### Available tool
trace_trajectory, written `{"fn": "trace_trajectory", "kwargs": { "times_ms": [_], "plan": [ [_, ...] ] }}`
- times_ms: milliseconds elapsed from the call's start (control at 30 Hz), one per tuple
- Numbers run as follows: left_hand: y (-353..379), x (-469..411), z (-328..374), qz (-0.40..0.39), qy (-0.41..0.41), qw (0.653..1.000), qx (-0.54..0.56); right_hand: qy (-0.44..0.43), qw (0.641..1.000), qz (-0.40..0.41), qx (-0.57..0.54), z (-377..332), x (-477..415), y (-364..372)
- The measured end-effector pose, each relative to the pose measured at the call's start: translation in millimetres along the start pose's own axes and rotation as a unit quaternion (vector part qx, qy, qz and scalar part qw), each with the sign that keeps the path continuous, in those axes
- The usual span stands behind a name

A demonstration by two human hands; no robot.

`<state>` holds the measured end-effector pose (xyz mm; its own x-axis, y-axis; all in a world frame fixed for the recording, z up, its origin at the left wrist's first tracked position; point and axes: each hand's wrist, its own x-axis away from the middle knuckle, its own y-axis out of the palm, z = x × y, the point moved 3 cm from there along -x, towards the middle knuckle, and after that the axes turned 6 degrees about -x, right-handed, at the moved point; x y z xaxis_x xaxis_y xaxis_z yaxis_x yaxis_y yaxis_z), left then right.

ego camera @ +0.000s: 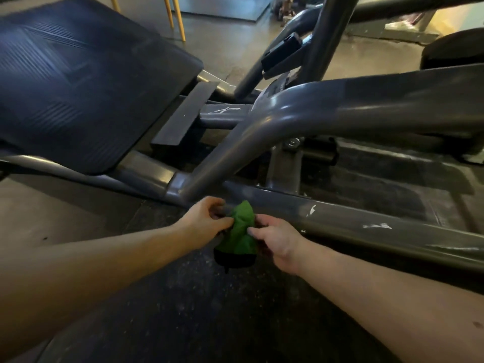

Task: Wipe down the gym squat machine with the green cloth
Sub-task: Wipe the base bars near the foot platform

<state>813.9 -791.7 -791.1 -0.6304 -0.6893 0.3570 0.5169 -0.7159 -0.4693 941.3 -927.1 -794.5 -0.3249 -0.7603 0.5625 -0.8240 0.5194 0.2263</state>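
dark pad (78, 82) blurred, green cloth (239, 231) partly hidden

Left hand (207, 218), right hand (275, 242) pinch green cloth (239, 229) beside squat machine frame (340, 218).

The light is dim and warm, brightest in the far top right corner, where a yellowish glow washes out detail. Soft highlights streak along the grey tubes of the squat machine (340, 111), while the floor (183, 310) beneath them sinks into heavy shadow. The black pad (78, 82) is smeared by motion blur. The wide lens bows straight tubes near the edges. The green cloth (239, 229) stays vivid, its lower edge lost in black.
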Motion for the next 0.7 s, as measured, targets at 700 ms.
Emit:
{"fn": "trace_trajectory", "kwargs": {
  "times_ms": [700],
  "plan": [
    [23.9,-16.0,-2.3,0.107,-0.071,0.980,-0.152,-0.020,0.996,0.004,0.088,-0.7,-53.1,-44.8]
  ]
}}
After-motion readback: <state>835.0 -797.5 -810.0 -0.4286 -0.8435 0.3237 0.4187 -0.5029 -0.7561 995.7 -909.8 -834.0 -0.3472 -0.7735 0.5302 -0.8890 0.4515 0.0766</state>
